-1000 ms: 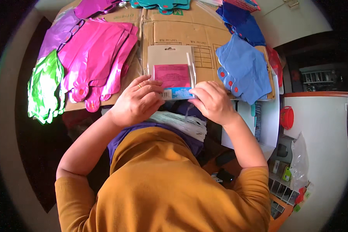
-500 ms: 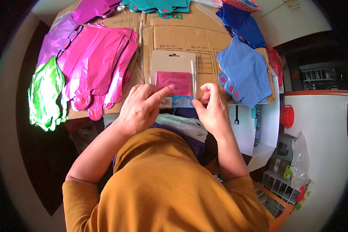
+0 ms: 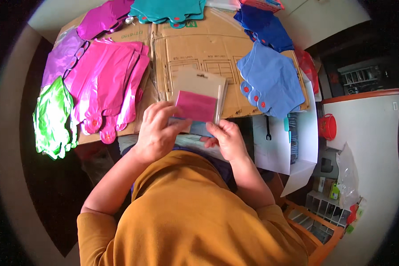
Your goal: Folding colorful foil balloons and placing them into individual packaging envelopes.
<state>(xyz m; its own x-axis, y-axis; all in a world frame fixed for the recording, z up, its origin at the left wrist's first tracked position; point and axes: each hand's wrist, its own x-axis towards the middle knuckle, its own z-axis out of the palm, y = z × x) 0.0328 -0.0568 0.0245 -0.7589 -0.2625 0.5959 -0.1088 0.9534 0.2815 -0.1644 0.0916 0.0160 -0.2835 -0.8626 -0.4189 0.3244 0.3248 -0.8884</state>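
Note:
A flat package in a clear sleeve (image 3: 197, 106) is tilted at the near edge of the cardboard. It has a pale top with a hang hole, a pink panel and a blue lower band. My right hand (image 3: 226, 138) pinches its lower right corner, thumb on top. At its lower left is my left hand (image 3: 157, 131), fingers bent and apart, the index reaching over the blue band; these fingers are slightly blurred. To the left lies a stack of pink foil pieces (image 3: 106, 84). Light blue foil pieces (image 3: 272, 80) with red dots lie to the right.
Cardboard (image 3: 195, 44) covers the work surface. Around its border lie green (image 3: 53, 117), lilac (image 3: 62, 55), purple (image 3: 104, 17), teal (image 3: 166, 9) and dark blue foil pieces (image 3: 266, 29). A white open box (image 3: 270, 153) stands at the right, near a red bucket (image 3: 327, 127).
The package has tilted and its lower edge has come nearer to me. My right hand has moved down and left with its corner. My left hand's fingers have lifted and spread.

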